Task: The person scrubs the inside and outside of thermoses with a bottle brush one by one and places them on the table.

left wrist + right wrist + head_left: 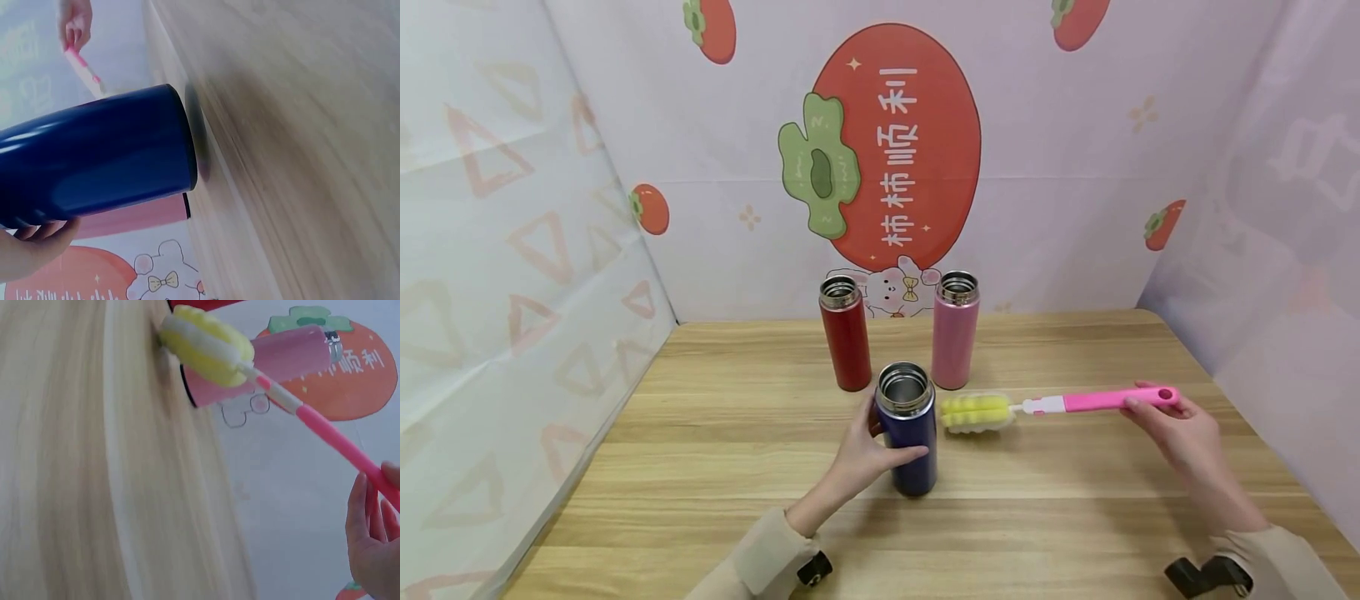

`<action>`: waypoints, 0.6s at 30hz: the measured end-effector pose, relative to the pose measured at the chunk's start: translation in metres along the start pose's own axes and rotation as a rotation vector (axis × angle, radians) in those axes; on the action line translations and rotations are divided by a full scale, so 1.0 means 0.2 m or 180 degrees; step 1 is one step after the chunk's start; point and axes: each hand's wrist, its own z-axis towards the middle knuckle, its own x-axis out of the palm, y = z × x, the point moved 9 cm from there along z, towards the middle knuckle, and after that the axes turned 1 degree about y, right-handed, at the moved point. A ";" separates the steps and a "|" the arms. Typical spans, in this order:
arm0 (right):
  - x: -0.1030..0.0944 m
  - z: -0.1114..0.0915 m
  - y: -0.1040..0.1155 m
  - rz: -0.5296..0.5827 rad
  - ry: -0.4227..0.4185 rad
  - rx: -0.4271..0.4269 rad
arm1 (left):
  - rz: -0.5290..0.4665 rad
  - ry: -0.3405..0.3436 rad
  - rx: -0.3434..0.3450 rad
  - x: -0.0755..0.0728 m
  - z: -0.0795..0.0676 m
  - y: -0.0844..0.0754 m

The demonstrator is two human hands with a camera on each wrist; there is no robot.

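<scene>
Grip of L hand [868, 446] is clamped round blue bottle [913, 454], thumb across its near side; bottle is roughly upright, mouth uncapped, mid-table. R hand [1180, 437] is closed w/ a pinch on the pink handle's far end of the brush [1097, 400]; its yellow/white sponge head [977, 413] points L, just beside blue bottle's R side. Behind, on wood table [722, 450], stand red bottle [847, 342] (L) & pink bottle [955, 346] (R), both uncapped, w/ gap btwn. Backdrop cloth [1037, 167] w/ fruit prints hangs past the table's rear edge.
</scene>
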 end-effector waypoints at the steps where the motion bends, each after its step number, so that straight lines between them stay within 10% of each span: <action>1: -0.02 0.04 -0.03 0.0375 0.0009 -0.0064 | 0.0008 -0.0001 -0.0018 0.01 0.00 0.00; 7: -0.04 0.13 -0.09 0.1471 0.0161 -0.0382 | 0.0074 0.0028 -0.0044 0.05 0.00 0.02; 18: -0.10 0.22 -0.07 0.1591 -0.0050 -0.0453 | 0.0214 0.0169 0.0013 0.09 0.00 0.03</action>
